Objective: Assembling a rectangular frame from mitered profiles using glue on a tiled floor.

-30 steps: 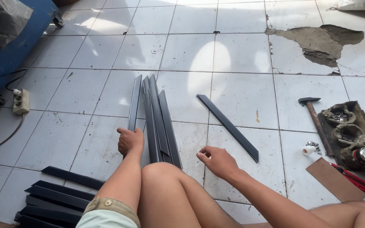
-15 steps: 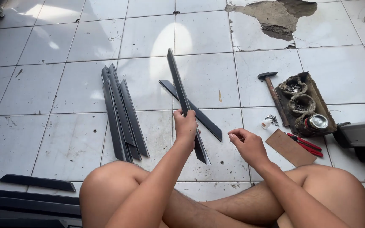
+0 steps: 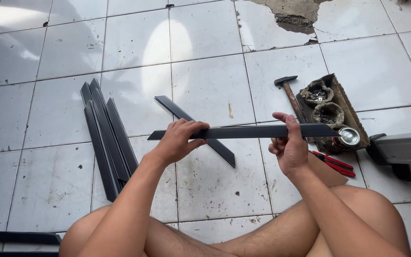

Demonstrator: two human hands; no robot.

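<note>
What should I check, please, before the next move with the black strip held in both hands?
1. Left hand grips strip near its left end: ok.
2. Right hand grips it towards the right end: ok.
3. Strip held level, off the floor: ok.
4. Second strip on the tiles lies below, not touching the held one: cannot tell.
5. Hammer and tray lie close beyond the right hand: ok.
6. Strip straight, undamaged: cannot tell.

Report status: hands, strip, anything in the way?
Both hands, left and right, grip dark strip, level above floor. Second strip lies beneath. Nothing blocking.
</note>
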